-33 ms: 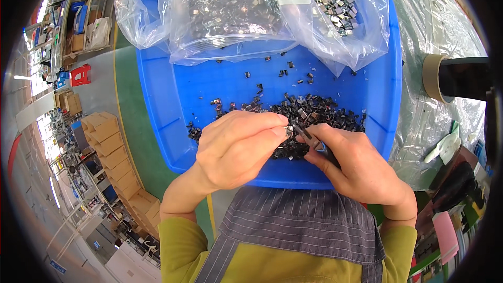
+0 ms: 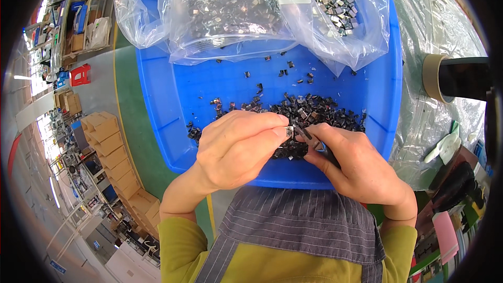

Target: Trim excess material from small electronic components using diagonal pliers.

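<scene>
Between thumb and forefinger, my left hand (image 2: 238, 149) pinches a small shiny metal-and-black part (image 2: 288, 131). My right hand (image 2: 361, 162) is closed around a dark hand tool that looks like small pliers (image 2: 313, 142); its tip meets or nearly meets the small part. Most of the tool's handles are hidden in my palm. Both hands are above the near side of a blue plastic tray (image 2: 230, 81). Beneath and beyond them lies a heap of small black and metallic pieces (image 2: 319, 107), partly covered by my hands.
Clear plastic bags (image 2: 230, 10) of small metal parts lie across the tray's far side. To the right, a tape roll (image 2: 433, 78) and a pale glove (image 2: 445, 144) rest near plastic sheeting (image 2: 419, 26). Cardboard boxes (image 2: 112, 152) are stacked at left on the floor.
</scene>
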Demonstrator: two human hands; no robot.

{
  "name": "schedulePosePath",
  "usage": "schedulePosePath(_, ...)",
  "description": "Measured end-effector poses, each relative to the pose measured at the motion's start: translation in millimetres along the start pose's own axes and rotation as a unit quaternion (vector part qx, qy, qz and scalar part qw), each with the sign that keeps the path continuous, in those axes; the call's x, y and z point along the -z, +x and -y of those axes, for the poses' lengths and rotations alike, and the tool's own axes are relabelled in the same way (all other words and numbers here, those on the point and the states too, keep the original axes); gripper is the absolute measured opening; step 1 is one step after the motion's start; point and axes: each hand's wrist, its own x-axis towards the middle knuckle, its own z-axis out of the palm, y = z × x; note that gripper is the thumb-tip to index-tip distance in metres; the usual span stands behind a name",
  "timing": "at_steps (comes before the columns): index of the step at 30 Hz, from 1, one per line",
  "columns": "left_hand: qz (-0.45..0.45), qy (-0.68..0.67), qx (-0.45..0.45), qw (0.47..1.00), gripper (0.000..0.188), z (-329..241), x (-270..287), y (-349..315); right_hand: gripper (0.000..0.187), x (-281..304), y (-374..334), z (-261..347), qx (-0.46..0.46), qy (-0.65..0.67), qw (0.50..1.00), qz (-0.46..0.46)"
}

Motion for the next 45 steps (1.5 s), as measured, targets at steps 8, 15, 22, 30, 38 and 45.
schedulePosePath(8,-0.072,0.0,-0.025,0.997,0.034,2,-2,0,0.022,-4,2,4,0.043,-0.104,0.993,-0.042)
schedulePosePath(15,-0.185,0.127,0.186,0.957,0.012,27,64,37,0.023,-11,-2,3,0.08,-0.126,0.987,-0.051)
schedulePosePath(22,-0.229,0.22,0.188,0.929,0.016,50,77,48,0.024,-12,-5,6,0.092,-0.11,0.986,-0.09)
schedulePosePath(30,0.042,0.351,0.119,0.928,0.011,75,17,24,0.026,-9,-7,4,0.12,-0.12,0.982,-0.083)
schedulePosePath(38,0.06,0.424,0.185,0.884,0.021,79,15,26,0.026,-9,-9,6,0.116,-0.119,0.982,-0.089)
schedulePosePath(45,0.006,-0.187,0.316,0.93,0.014,-8,1,22,0.023,-9,-6,0,0.077,-0.115,0.981,-0.133)
